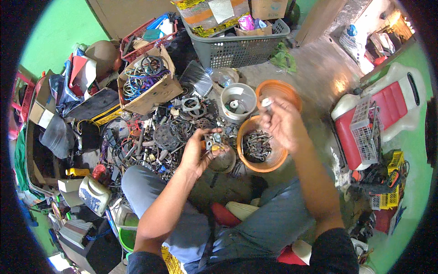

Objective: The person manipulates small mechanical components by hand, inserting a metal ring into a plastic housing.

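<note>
My left hand [195, 155] is closed around a small metal part [216, 140] with a yellowish piece at its lower side; its exact kind is not clear. My right hand [285, 125] pinches a small whitish round piece [266, 102] between thumb and fingertips, raised over the gap between two orange pots. Bolts and similar small metal pieces [256, 145] lie in the nearer orange pot [262, 169], just below that hand. The farther orange pot [292, 88] is partly hidden by my fingers. Beside them stands a white bucket [226, 114] holding a few small items.
A heap of metal parts and cables [157, 137] spreads to the left. Behind it, a cardboard box [148, 102] overflows with wires. A grey crate [237, 51] stands at the back. On the right are a red and white seat [388, 105] and a yellow crate [388, 198].
</note>
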{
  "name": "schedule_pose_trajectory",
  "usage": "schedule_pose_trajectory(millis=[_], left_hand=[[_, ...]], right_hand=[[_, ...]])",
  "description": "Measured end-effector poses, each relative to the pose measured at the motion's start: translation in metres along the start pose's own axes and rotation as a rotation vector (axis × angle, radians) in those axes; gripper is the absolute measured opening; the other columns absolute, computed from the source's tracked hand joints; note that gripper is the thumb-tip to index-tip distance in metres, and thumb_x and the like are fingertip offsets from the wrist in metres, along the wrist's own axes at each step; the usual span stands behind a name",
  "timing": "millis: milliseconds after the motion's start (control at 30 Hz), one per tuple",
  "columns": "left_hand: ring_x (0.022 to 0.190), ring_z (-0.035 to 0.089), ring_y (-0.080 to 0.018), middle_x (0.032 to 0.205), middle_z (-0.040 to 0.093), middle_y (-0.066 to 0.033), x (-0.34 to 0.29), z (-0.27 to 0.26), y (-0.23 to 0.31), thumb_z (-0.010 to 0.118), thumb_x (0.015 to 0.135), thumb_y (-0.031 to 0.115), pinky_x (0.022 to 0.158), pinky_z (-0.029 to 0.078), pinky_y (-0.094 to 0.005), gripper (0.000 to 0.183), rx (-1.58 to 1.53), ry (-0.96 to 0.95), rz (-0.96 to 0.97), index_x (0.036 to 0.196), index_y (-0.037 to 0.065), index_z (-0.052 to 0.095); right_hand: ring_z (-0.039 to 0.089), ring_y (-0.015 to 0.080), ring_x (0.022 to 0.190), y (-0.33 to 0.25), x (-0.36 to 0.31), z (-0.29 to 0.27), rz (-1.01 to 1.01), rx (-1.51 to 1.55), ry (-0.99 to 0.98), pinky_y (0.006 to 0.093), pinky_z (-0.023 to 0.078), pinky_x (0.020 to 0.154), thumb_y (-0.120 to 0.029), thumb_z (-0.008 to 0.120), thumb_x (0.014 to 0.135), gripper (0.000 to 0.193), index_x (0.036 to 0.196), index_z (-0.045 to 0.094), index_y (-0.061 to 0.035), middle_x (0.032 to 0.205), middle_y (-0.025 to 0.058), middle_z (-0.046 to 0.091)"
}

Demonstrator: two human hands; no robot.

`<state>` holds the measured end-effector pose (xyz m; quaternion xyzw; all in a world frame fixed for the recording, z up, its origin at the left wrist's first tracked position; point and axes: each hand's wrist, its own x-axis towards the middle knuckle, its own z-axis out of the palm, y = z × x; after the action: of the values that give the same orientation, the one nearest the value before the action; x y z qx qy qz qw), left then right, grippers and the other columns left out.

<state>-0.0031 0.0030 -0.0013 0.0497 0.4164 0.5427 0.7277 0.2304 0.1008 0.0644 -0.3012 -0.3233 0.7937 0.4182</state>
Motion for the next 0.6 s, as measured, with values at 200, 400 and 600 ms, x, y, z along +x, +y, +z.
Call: schedule_pose_trajectory(millis=[200, 400, 600], left_hand=[[0.096, 0.066, -0.0333, 0.106, 0.065, -0.0199, -0.001, 0.000, -0.004, 0.047, 0.097, 0.029, 0.091, 0.056, -0.0505, 0.042, -0.311, -0.139, 0.011, 0.117, -0.005, 0.059], [0.102, 0.065, -0.0374, 0.113, 0.064, -0.0221, 0.001, 0.019, -0.009, 0.047, 0.099, 0.030, 0.093, 0.057, -0.0497, 0.044, -0.290, -0.144, -0.004, 0.126, -0.003, 0.056], [0.113, 0.062, -0.0413, 0.124, 0.060, -0.0247, 0.010, 0.018, -0.017, 0.043, 0.103, 0.033, 0.097, 0.055, -0.0493, 0.047, -0.234, -0.248, -0.024, 0.134, -0.002, 0.050]], right_hand=[[0.049, 0.0075, 0.053, -0.051, 0.008, -0.028, -0.228, -0.793, 0.231, 0.0246, 0.039, 0.046, -0.023, 0.061, 0.099, 0.020, 0.097, 0.062, -0.0034, 0.071, 0.0006, 0.059], [0.061, 0.0169, 0.059, -0.049, 0.035, -0.086, -0.241, -1.247, 0.254, 0.0333, 0.048, 0.054, -0.020, 0.074, 0.086, 0.020, 0.087, 0.066, -0.0015, 0.071, 0.0089, 0.065], [0.068, 0.0370, 0.081, -0.033, 0.067, -0.137, -0.402, -1.587, 0.325, 0.0465, 0.052, 0.073, -0.013, 0.075, 0.079, 0.016, 0.086, 0.068, -0.0011, 0.082, 0.0209, 0.069]])
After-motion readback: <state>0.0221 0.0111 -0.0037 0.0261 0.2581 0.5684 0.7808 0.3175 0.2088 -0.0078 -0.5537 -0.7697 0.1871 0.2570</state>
